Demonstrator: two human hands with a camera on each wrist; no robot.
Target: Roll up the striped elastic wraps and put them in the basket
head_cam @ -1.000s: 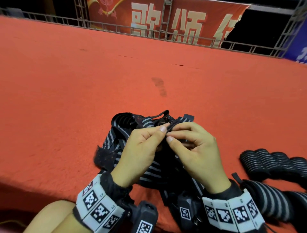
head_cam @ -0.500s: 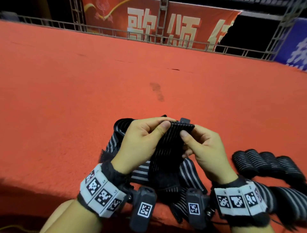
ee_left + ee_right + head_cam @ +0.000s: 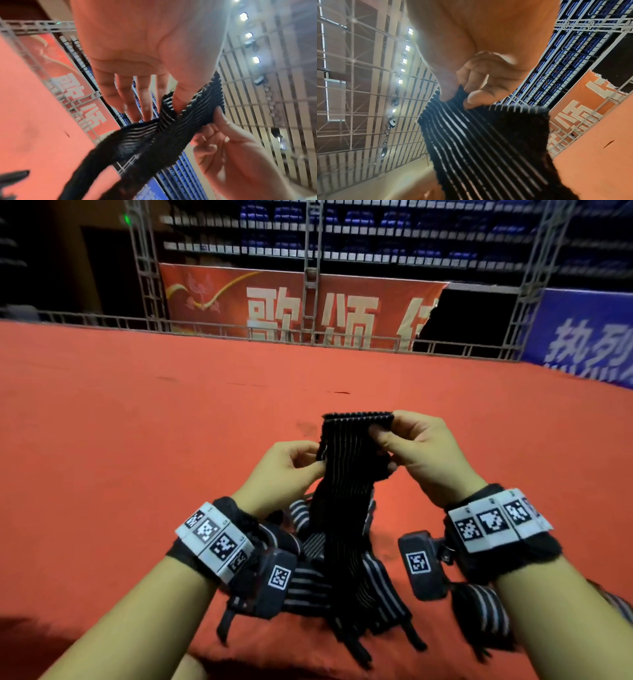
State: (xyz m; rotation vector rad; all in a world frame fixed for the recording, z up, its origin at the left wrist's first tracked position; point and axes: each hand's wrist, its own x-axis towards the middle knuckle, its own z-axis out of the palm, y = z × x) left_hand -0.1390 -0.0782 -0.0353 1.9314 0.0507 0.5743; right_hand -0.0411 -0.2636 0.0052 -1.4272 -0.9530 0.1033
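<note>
My worry is the start of the roll. I hold the striped wrap [image 3: 352, 460] up in the air by its top end, and most of it hangs down into the loose pile of wraps [image 3: 308, 573] on the red carpet [image 3: 137, 440] below my wrists. If I begin turning the end over while the tail is caught in that pile, I judge the roll will come out crooked or drag a second wrap along. The elastic also looks springy, so a slack first turn could uncoil as soon as I shift my grip.

My right hand [image 3: 424, 450] pinches the top corner at about 2 o'clock from the wrap's middle, thumb in front, forefinger behind; the right wrist view shows the other fingers curled and idle. My left hand [image 3: 287, 467] sits at about 9 o'clock, lower on the strip. There the thumb presses into the edge, bunching the fabric, while in the left wrist view the four fingers are nearly straight and fanned out behind it.

One rolled wrap [image 3: 479, 611] lies on the carpet at 4 o'clock. I cannot see the basket.
</note>
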